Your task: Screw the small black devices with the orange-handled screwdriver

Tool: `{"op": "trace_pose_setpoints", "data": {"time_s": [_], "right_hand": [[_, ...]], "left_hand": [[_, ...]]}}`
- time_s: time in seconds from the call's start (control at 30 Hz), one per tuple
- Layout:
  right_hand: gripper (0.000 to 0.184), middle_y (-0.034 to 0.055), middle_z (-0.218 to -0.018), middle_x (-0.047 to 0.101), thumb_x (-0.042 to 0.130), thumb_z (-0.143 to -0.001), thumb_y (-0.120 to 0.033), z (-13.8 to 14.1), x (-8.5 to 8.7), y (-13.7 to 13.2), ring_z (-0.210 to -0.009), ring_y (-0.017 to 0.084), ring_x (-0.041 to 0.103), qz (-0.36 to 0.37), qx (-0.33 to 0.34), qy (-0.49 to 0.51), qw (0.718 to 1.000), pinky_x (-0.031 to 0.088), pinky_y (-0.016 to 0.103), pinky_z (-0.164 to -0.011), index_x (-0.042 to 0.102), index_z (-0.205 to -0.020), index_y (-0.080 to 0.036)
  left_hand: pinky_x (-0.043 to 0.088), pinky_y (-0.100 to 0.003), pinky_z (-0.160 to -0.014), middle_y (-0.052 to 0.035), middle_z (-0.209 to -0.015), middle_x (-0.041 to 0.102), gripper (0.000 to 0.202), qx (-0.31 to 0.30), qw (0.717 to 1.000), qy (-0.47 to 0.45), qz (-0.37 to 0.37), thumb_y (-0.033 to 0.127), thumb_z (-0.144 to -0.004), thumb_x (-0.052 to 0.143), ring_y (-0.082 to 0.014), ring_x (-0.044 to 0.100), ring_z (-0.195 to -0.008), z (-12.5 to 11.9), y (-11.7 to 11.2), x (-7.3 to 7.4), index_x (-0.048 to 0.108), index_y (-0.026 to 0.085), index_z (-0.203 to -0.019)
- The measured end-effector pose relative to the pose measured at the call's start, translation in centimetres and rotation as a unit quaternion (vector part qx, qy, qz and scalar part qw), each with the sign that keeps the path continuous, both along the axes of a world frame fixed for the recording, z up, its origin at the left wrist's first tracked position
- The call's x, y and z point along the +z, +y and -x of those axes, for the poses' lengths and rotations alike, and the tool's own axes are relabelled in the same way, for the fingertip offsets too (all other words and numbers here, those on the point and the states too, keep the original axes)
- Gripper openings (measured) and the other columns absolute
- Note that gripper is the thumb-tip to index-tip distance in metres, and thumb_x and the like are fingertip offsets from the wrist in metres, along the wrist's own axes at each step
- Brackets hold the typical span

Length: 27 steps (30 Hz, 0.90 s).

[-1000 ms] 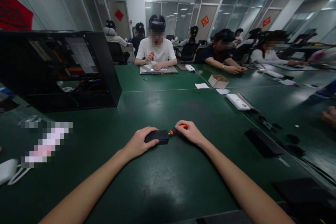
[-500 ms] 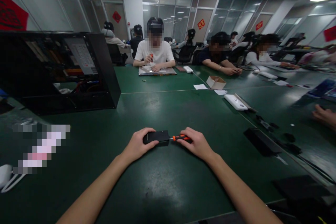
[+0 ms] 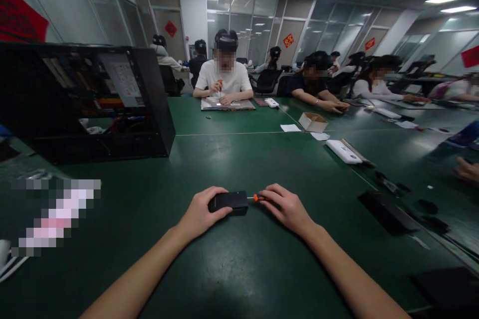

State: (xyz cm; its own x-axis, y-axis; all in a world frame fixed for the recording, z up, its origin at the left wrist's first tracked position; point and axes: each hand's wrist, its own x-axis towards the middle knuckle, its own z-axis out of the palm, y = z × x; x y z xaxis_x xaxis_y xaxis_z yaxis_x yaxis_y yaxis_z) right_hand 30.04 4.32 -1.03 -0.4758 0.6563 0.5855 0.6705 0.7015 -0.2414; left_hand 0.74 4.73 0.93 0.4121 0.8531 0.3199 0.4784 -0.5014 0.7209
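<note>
A small flat black device [image 3: 232, 201] lies on the green table [image 3: 239, 254] just ahead of me. My left hand [image 3: 203, 212] is wrapped around its left end and presses it to the table. My right hand [image 3: 286, 207] is closed on a small orange-and-black screwdriver [image 3: 258, 198]. The tool lies nearly level, and its thin tip meets the right end of the device. Most of the handle is hidden under my fingers.
An open black computer case [image 3: 86, 99] stands at the left. A white device [image 3: 343, 151], a small cardboard box [image 3: 313, 121] and black parts [image 3: 387, 211] lie to the right. Several people work at the far side of the table.
My right hand has lowered the screwdriver from a raised angle to nearly flat against the device's end. The view shifted slightly; my left hand kept its hold.
</note>
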Motion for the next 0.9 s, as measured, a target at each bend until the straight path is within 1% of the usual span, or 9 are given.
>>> {"op": "trace_pose_setpoints", "data": {"time_s": [0.13,0.27,0.37,0.5,0.63,0.7,0.77,0.83,0.9], "right_hand": [[0.023,0.0101,-0.098,0.071,0.054,-0.100,-0.029,0.6,-0.5,1.9,-0.083,0.018,0.069,-0.042,0.039,-0.050,0.997,0.057,0.029,-0.069,0.069,-0.113,-0.019],[0.024,0.0108,-0.098,0.072,0.054,-0.099,-0.028,1.3,-0.6,3.4,-0.086,0.020,0.068,-0.054,0.058,-0.036,0.996,0.058,0.032,-0.072,0.070,-0.115,-0.019],[0.025,0.0099,-0.100,0.073,0.055,-0.099,-0.030,1.5,-0.5,3.0,-0.087,0.020,0.068,-0.001,0.058,0.008,0.998,0.057,0.033,-0.075,0.070,-0.116,-0.021],[0.024,0.0072,-0.098,0.072,0.054,-0.100,-0.029,1.4,-0.4,1.9,-0.083,0.016,0.068,0.109,0.085,0.047,0.989,0.055,0.028,-0.072,0.067,-0.118,-0.021],[0.022,0.0059,-0.097,0.072,0.056,-0.099,-0.031,1.3,-0.3,1.8,-0.084,0.016,0.069,0.151,0.080,0.066,0.983,0.054,0.027,-0.075,0.069,-0.113,-0.022],[0.022,0.0055,-0.095,0.073,0.057,-0.098,-0.033,1.3,-0.2,1.9,-0.082,0.017,0.069,0.156,0.064,0.080,0.982,0.055,0.029,-0.075,0.070,-0.111,-0.022],[0.022,0.0058,-0.094,0.074,0.058,-0.096,-0.035,1.4,-0.1,2.0,-0.081,0.018,0.069,0.160,0.036,0.095,0.982,0.055,0.030,-0.073,0.072,-0.109,-0.023],[0.023,0.0066,-0.095,0.074,0.058,-0.096,-0.036,1.4,-0.1,2.1,-0.082,0.020,0.069,0.164,0.003,0.104,0.981,0.056,0.032,-0.073,0.072,-0.108,-0.023],[0.023,0.0072,-0.098,0.074,0.058,-0.095,-0.035,1.4,-0.3,2.2,-0.084,0.020,0.070,0.166,-0.021,0.098,0.981,0.056,0.034,-0.075,0.071,-0.109,-0.022]], "left_hand": [[0.052,-0.037,-0.089,-0.0075,-0.108,0.074,0.031,0.001,1.000,0.011,0.000,0.033,-0.084,0.075,-0.0261,0.069,-0.098,-0.3,0.2,-0.1,0.067,0.021,-0.111],[0.053,-0.038,-0.090,-0.0076,-0.110,0.073,0.031,-0.008,1.000,0.015,-0.002,0.032,-0.084,0.074,-0.0265,0.069,-0.100,-0.4,0.5,-0.3,0.067,0.022,-0.113],[0.053,-0.038,-0.091,-0.0080,-0.112,0.073,0.033,-0.012,1.000,0.013,0.002,0.033,-0.084,0.074,-0.0271,0.069,-0.102,-0.4,0.5,-0.2,0.067,0.023,-0.115],[0.055,-0.037,-0.089,-0.0083,-0.111,0.075,0.036,-0.010,1.000,0.019,0.012,0.033,-0.082,0.076,-0.0275,0.070,-0.100,-0.3,0.2,0.1,0.069,0.022,-0.115],[0.055,-0.038,-0.088,-0.0076,-0.109,0.077,0.037,0.021,0.999,0.003,0.038,0.038,-0.081,0.076,-0.0276,0.072,-0.096,-0.1,0.1,0.3,0.071,0.021,-0.114],[0.056,-0.038,-0.084,-0.0073,-0.104,0.078,0.035,0.059,0.995,-0.037,0.070,0.044,-0.084,0.072,-0.0276,0.073,-0.093,0.0,0.4,0.2,0.074,0.021,-0.110],[0.058,-0.037,-0.081,-0.0085,-0.096,0.080,0.040,0.096,0.982,-0.110,0.116,0.053,-0.090,0.062,-0.0280,0.074,-0.090,0.2,0.9,-0.2,0.076,0.017,-0.101],[0.058,-0.036,-0.077,-0.0113,-0.086,0.080,0.055,0.134,0.958,-0.188,0.168,0.062,-0.094,0.052,-0.0275,0.075,-0.083,0.3,1.5,-0.7,0.077,0.014,-0.087],[0.058,-0.032,-0.069,-0.0122,-0.074,0.078,0.062,0.170,0.933,-0.247,0.198,0.067,-0.094,0.051,-0.0242,0.073,-0.069,0.4,1.9,-1.1,0.074,0.012,-0.077]]}}
